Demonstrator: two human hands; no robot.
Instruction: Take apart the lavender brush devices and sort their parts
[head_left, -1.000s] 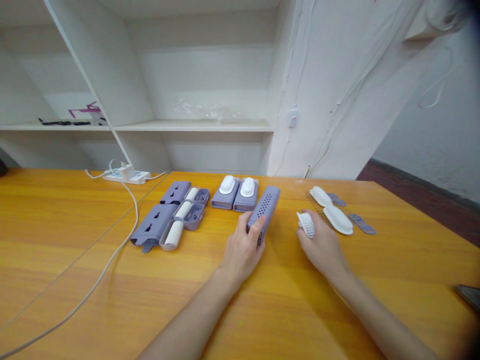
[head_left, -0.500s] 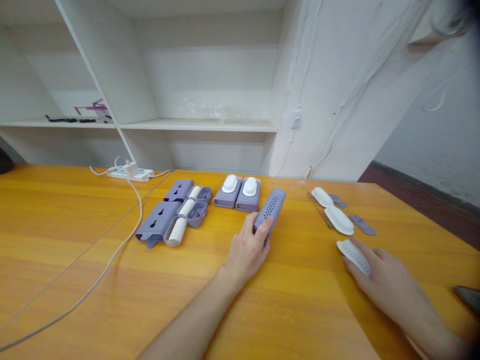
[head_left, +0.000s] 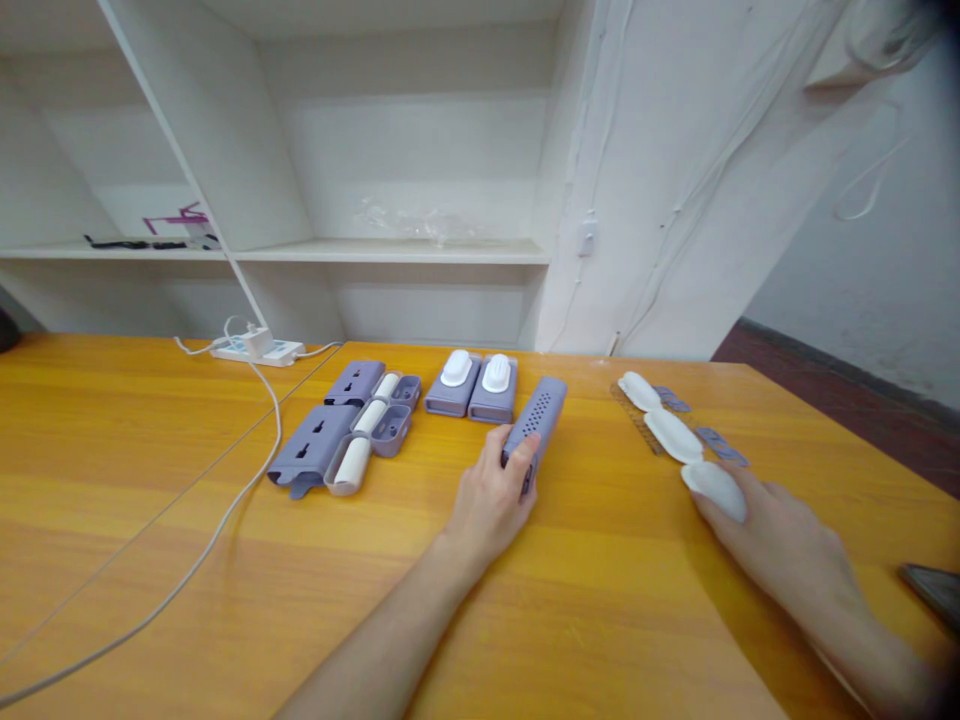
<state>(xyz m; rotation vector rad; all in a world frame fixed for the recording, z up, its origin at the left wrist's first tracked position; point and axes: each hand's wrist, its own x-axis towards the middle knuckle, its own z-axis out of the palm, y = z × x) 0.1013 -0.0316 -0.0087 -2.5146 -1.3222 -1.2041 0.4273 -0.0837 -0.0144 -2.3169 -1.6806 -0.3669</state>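
Holding purple case in left hand, white oval in right hand, you appear at the placement step. Next: gentle release.

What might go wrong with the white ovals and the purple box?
The plastic-looking white oval piece in the right hand sits so close to the next white oval piece that it might nudge it out of line. The long purple box with rows of holes is held near one end by the left hand, so it might tip or slip.
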